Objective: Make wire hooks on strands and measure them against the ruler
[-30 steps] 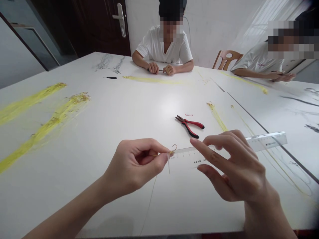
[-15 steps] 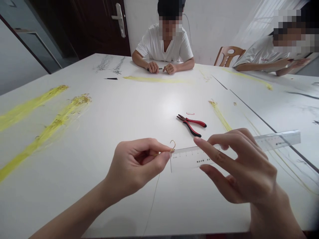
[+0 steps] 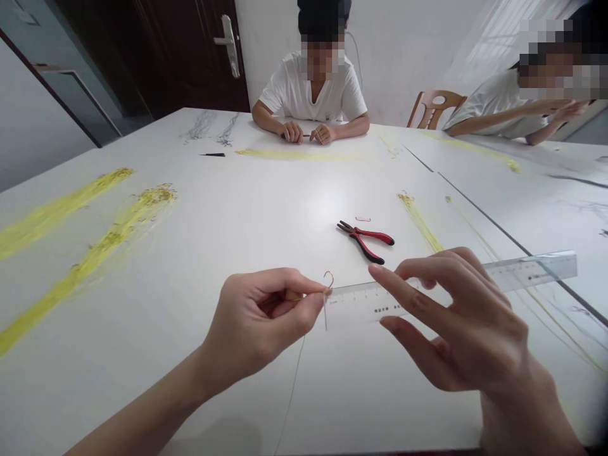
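My left hand (image 3: 270,307) pinches a small gold fish hook (image 3: 329,278) between thumb and forefinger, its bend pointing up. A thin line (image 3: 295,377) hangs from below that hand towards the table's near edge. The hook sits at the left end of a clear ruler (image 3: 351,307). My right hand (image 3: 451,316) holds the ruler around its middle, forefinger along the upper edge and thumb by the lower edge. The palm and curled fingers hide part of the ruler. Beyond the right fingertips lie red and black pliers (image 3: 365,240), slightly spread.
Bundles of yellow line with hooks lie at the left (image 3: 114,237) and right (image 3: 418,218) of the white table (image 3: 256,215). A small red-edged piece (image 3: 363,219) lies behind the pliers. One person (image 3: 313,95) sits opposite, another person (image 3: 503,107) at the right.
The view has tilted slightly, so things sit a little lower. Both hands, the hook and the ruler keep nearly the same places relative to one another.
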Available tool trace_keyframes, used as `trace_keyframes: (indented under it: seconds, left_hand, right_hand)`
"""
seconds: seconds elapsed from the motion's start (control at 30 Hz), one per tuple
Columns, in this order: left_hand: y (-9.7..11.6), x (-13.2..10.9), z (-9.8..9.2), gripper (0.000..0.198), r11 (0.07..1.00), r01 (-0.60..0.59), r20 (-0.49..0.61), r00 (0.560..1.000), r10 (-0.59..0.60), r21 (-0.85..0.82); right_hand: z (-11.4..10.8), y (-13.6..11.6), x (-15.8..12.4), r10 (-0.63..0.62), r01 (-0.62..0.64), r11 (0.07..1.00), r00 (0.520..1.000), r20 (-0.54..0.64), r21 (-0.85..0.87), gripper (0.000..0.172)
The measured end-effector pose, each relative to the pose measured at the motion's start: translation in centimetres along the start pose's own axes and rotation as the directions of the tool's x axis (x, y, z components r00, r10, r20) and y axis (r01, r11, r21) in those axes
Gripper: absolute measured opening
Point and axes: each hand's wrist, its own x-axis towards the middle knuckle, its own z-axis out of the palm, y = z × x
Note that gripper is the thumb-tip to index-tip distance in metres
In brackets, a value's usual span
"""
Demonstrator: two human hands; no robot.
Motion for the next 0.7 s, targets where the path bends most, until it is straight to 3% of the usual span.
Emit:
trace_keyframes:
  seconds: [0.7]
  left_hand:
    - [0.54, -0.31, 0.47, 0.018, 0.992, 0.099, -0.026, 0.995, -0.102, -0.084]
  right_hand:
    - [-0.14, 0.05, 0.09, -0.003, 0.002, 1.000, 1.000, 0.024, 0.011, 0.040]
